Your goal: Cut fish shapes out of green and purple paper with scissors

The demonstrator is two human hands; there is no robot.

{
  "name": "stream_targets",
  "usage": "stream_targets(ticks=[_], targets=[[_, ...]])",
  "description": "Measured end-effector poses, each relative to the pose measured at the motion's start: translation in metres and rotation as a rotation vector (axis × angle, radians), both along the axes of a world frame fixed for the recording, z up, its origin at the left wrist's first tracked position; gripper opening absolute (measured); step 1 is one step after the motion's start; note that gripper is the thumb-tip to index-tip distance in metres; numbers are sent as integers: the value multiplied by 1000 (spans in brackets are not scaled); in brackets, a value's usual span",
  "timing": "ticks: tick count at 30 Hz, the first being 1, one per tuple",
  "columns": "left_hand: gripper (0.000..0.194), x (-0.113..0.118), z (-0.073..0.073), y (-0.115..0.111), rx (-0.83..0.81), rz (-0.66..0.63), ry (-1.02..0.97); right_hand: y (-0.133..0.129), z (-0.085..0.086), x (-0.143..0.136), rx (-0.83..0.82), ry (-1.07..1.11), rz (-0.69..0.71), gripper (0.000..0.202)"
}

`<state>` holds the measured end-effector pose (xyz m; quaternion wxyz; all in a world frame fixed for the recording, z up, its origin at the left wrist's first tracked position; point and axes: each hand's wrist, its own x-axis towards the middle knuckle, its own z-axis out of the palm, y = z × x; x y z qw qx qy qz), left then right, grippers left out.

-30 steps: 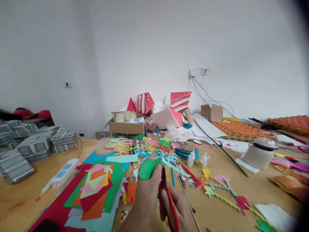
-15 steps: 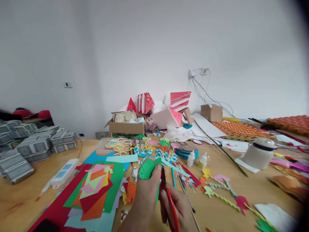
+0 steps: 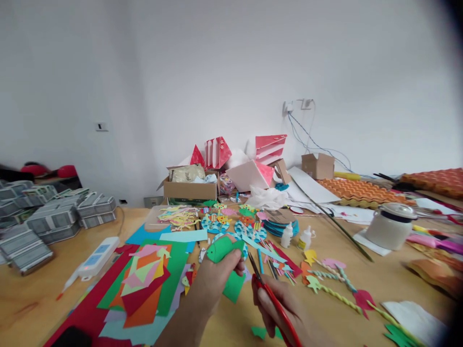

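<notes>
Scissors (image 3: 275, 306) gripped by our right hand (image 3: 288, 300), lower centre, could, if slipping, nick the green fish (image 3: 218, 249) our left hand (image 3: 214, 277) pinches.

The fish (image 3: 219, 248) is green, scissor handles (image 3: 280, 311) red.

On the table (image 3: 343, 323), paper (image 3: 176, 260) lies left of the fish (image 3: 219, 248) and scissors (image 3: 268, 290), a pot (image 3: 387, 235) right, bottles (image 3: 287, 236) (and a box (image 3: 190, 191)) behind.
</notes>
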<state>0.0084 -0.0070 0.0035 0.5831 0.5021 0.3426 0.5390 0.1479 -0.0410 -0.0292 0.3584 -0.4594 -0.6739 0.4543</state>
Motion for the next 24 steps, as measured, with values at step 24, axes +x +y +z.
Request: stream_targets(ticks=[24], targets=[[17,-3,1,-5,14,-109,23,-3,21,18,209,-359,10,34]])
